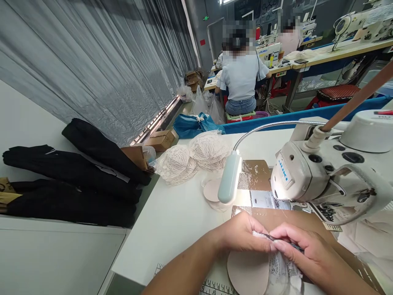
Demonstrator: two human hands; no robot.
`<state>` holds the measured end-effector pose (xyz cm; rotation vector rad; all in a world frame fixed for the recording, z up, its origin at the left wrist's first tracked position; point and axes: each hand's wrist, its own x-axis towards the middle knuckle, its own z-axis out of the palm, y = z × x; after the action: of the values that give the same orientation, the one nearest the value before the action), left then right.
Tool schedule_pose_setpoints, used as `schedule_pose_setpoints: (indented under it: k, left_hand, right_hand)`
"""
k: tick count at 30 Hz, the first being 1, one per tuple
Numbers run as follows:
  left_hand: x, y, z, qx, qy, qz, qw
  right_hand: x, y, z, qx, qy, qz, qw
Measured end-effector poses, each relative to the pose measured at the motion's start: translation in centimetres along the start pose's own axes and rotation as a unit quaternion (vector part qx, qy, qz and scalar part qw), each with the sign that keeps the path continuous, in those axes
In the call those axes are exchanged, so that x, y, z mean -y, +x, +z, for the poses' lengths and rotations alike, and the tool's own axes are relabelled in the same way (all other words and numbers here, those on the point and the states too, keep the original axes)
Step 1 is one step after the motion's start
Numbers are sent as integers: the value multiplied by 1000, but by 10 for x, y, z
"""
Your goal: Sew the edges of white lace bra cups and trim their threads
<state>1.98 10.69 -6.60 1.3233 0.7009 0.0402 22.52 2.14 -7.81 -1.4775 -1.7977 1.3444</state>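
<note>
Basically, left hand (244,234) and right hand (311,248) pinch white lace fabric (280,270) beside a slim dark item (295,246), near the white JUKI sewing machine (299,170), probably to keep the lace edge taut.

Can see a grey curtain (101,61) hanging in folds at ten o'clock, and dark garments (76,200) heaped at nine. Can pick out a cardboard box (160,140) on the floor, nearer the middle at nine. At twelve, can see a tied blue bag (195,125) with clear plastic bags (199,102) just beyond. Find a seated person in a pale blue shirt (242,76) at one, back turned, and between two and three, a stool with a red seat (339,94).
</note>
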Motion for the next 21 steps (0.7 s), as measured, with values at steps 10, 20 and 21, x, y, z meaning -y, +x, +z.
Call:
schedule_pose_setpoints:
  k: [10,20,21]
  left_hand:
    - [-2,-6,-9,29,52,24,998]
    - [-15,-17,-16,-29,139,-10,990]
    - [-15,-16,-15,-36,123,-6,992]
  right_hand:
    - [-6,1,9,-31,112,33,993]
    - [-7,-6,9,-66,115,43,990]
    - [-7,-7,10,-82,147,44,985]
